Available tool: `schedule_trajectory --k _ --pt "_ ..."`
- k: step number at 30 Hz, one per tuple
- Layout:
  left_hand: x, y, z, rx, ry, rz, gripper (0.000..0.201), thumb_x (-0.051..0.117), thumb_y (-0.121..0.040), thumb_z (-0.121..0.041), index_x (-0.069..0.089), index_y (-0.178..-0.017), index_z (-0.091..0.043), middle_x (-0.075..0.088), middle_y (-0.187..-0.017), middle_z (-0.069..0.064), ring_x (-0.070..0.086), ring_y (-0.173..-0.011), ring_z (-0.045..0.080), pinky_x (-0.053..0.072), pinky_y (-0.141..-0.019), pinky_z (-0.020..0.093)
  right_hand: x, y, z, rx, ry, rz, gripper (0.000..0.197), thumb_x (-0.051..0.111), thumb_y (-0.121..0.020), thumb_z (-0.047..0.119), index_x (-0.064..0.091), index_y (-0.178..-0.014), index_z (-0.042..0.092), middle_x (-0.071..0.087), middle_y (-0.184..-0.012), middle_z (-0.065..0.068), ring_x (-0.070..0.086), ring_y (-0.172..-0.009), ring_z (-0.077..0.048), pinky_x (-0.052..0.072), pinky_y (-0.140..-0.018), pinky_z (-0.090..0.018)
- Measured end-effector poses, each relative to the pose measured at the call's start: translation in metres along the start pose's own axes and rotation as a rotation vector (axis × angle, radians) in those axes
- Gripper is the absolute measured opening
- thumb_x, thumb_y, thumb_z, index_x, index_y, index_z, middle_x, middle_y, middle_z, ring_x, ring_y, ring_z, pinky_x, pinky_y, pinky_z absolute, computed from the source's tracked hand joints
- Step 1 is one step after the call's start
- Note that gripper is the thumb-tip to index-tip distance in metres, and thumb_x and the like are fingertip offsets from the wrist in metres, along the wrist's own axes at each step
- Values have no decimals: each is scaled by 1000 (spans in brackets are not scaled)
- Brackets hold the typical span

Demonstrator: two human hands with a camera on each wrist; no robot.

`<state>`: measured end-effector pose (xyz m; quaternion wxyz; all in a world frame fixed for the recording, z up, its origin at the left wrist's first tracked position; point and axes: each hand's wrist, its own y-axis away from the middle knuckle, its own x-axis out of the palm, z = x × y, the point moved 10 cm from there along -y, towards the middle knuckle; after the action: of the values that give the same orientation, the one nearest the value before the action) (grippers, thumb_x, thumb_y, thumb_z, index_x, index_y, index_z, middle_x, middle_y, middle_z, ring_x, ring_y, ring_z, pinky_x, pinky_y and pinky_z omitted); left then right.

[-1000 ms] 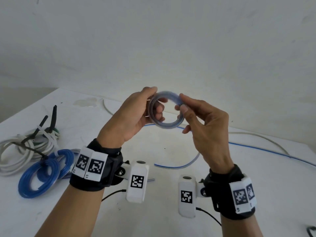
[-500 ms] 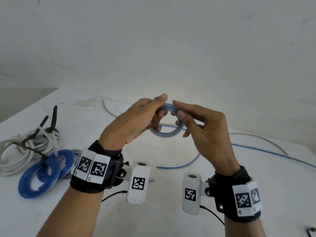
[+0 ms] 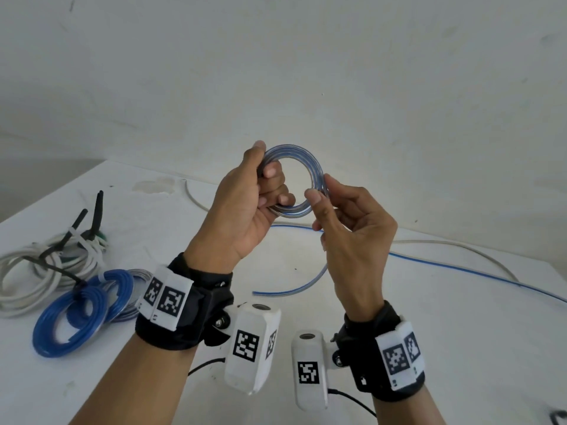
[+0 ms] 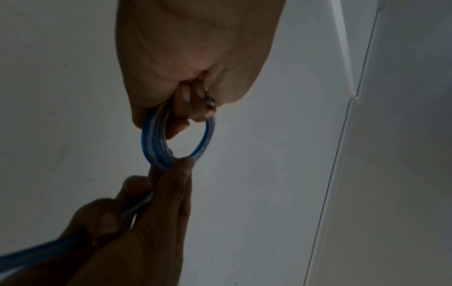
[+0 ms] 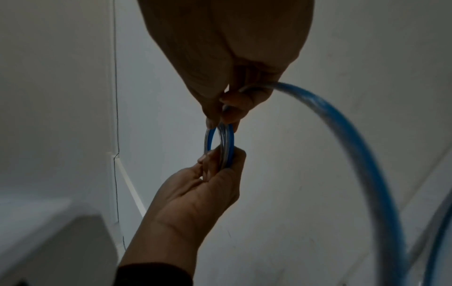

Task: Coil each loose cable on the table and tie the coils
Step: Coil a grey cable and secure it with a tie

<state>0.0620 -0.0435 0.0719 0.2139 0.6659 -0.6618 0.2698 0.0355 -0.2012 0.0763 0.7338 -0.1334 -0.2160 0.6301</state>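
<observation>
A small coil (image 3: 302,162) of clear cable with a blue stripe is held up above the white table (image 3: 460,317). My left hand (image 3: 260,179) grips the coil's left side, thumb on top and fingers through the ring. My right hand (image 3: 320,191) pinches the coil's right side and the cable running off it. In the left wrist view the coil (image 4: 156,147) hangs below my left hand (image 4: 188,108). In the right wrist view my right hand (image 5: 223,118) pinches the coil (image 5: 227,143), and the loose cable (image 5: 354,139) arcs away to the right. Its tail (image 3: 294,288) lies on the table.
At the left lie a tied white cable bundle (image 3: 36,271) with black ties, a blue coil (image 3: 70,323) and a smaller blue coil (image 3: 118,289). A loose white cable (image 3: 460,246) and the blue-striped cable (image 3: 491,276) run across the far right of the table.
Both hands have lifted the coil and turned it upright. My right hand has slid from the top of the coil round to its right side.
</observation>
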Motion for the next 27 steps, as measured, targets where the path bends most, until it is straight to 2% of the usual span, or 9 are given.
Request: schedule_trajectory --k 5,9,13,16,19,21,23,25,27 --pt "2 -1 8 -93 -123 64 43 34 -102 -21 49 -63 -12 26 -49 -3 23 -46 14 51 -61 30 -9 -9 -4 10 -13 33 17 80 -87 16 77 -104 17 77 -92 -6 57 -63 -13 44 -60 -25" --pt "4 3 17 -196 -354 141 50 34 -104 -28 58 -65 -7 34 -47 1 30 -44 17 56 -64 32 -11 -17 10 -77 157 184 17 77 -90 17 78 -100 30 79 -94 1 65 -83 -40 51 -69 -44" --pt "6 7 27 -227 -590 178 48 42 -105 -31 56 -64 -10 30 -46 -3 27 -44 15 53 -63 31 -7 -17 12 -58 276 336 21 76 -91 16 78 -98 36 77 -89 -1 63 -89 -43 51 -67 -50" --pt "7 6 26 -190 -610 167 49 46 -104 -30 53 -59 -12 24 -49 -4 20 -46 15 47 -57 28 -10 -19 13 -66 322 374 21 73 -93 16 77 -102 35 78 -90 8 66 -88 -36 49 -62 -41" --pt "9 3 19 -135 -486 132 50 45 -105 -28 49 -58 -14 19 -51 -4 15 -48 15 41 -51 26 -19 -22 15 -70 275 320 20 70 -95 16 77 -107 29 77 -87 15 60 -66 -12 43 -60 -21" --pt "8 3 14 -122 -367 113 50 43 -105 -28 47 -58 -15 16 -52 -5 15 -47 13 37 -50 25 -19 -22 13 -48 171 278 19 70 -94 15 77 -108 26 76 -82 11 51 -58 -6 41 -56 -19" --pt "10 3 12 -114 -261 111 49 39 -106 -29 46 -60 -15 12 -54 -4 14 -47 13 35 -51 25 -13 -18 10 -25 70 247 22 75 -88 22 76 -110 26 78 -89 2 53 -60 -6 42 -56 -19" --pt "14 4 13 -105 -210 126 48 38 -107 -32 46 -63 -15 12 -55 -4 15 -47 12 37 -54 25 -10 -16 7 -30 28 190 27 78 -85 21 76 -112 25 79 -97 -8 59 -65 -6 44 -62 -18" --pt "17 5 15 -108 -216 155 47 41 -107 -37 52 -68 -13 20 -55 -4 22 -48 12 44 -59 26 -14 -16 7 -42 25 129 27 78 -87 16 76 -112 24 79 -98 -8 61 -68 -6 45 -67 -19"
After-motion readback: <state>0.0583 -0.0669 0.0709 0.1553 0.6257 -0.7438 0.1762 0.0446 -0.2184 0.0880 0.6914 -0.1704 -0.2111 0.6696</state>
